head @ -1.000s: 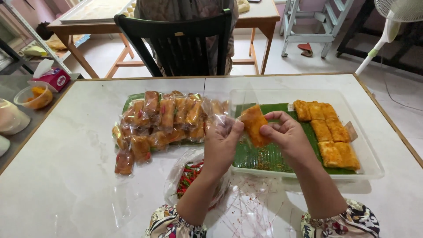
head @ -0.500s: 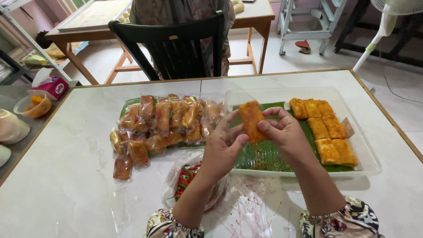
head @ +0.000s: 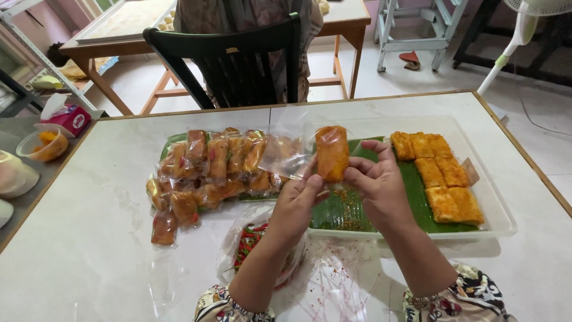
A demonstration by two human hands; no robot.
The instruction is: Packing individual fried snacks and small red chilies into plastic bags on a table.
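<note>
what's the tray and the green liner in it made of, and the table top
Tray: clear, glossy plastic by the look; the table shows through its rim.
Green liner: likely banana leaf, matte, with fine parallel ribs.
Table top: pale, faintly veined and shiny, so marble or a look-alike, edged in wood.

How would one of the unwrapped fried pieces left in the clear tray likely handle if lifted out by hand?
The fried pieces look crusty and keep square edges, so probably fairly stiff, though a hard pinch might crack one. Crumbs on the green leaf suggest they shed bits. The flat shape seems unlikely to roll. The surface may be greasy, so slightly slippery.
</note>
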